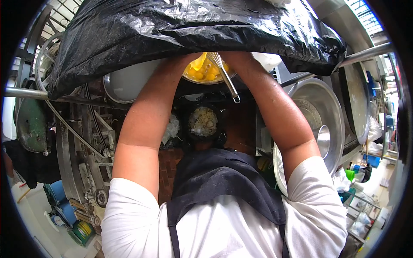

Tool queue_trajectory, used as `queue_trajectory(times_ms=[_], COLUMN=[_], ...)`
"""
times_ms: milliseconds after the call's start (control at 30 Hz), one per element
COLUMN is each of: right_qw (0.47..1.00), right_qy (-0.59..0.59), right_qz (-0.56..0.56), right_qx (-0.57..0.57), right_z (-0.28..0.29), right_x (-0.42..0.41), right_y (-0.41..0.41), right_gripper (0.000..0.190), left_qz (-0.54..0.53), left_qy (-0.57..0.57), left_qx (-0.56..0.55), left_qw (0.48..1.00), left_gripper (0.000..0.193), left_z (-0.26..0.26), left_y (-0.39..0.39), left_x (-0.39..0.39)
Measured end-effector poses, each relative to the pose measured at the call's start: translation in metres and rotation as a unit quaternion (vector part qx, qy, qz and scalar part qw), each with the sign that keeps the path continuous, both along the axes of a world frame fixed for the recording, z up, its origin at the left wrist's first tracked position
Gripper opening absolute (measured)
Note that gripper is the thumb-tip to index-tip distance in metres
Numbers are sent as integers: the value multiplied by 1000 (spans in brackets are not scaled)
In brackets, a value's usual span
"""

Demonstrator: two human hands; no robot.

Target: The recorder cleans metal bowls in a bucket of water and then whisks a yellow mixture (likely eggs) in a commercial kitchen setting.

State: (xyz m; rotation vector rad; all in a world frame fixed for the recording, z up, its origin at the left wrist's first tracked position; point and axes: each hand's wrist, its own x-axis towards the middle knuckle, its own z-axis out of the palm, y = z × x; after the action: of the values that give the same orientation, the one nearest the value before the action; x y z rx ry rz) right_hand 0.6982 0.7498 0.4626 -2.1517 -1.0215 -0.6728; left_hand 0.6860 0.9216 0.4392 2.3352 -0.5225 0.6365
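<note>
A metal bowl [206,82] holds several raw egg yolks [206,72] in egg white. Inside it, near my left hand [193,57], is a bright yellow piece [197,63] whose kind I cannot tell. A wire whisk [228,80] leans over the near rim of the bowl, its handle towards me. My right hand [237,56] is just right of the whisk's wires. Black plastic sheeting [193,35] hides most of both hands, including the fingers, so what they hold cannot be made out.
A metal tray or basin [111,92] lies left of the bowl. Below the bowl stands a dark bin [203,122] with pale scraps. Large metal basins [337,129] are at the right. A metal rail [367,55] crosses in front, and machinery [96,180] with a hose is at the left.
</note>
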Motion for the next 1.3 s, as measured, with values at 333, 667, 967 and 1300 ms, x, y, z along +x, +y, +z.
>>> queue_trajectory(times_ms=[333,667,967,1300], right_qw=[943,788,786,766], right_qy=[318,588,590,622], right_qz=[-4,71,87,132], right_qx=[-102,169,163,89], right_z=[48,28,48,40], right_x=[-34,-50,-72,-77], right_y=[-9,-34,-52,-66], right_gripper=[33,24,30,32], left_qz=[72,81,75,148], left_qy=[-83,23,43,-79], left_qx=[17,6,62,200], left_qw=[994,996,994,965], left_gripper=[38,33,47,31], left_z=[-59,-71,-107,-159], left_y=[2,-24,-22,-1], left_x=[26,19,33,50])
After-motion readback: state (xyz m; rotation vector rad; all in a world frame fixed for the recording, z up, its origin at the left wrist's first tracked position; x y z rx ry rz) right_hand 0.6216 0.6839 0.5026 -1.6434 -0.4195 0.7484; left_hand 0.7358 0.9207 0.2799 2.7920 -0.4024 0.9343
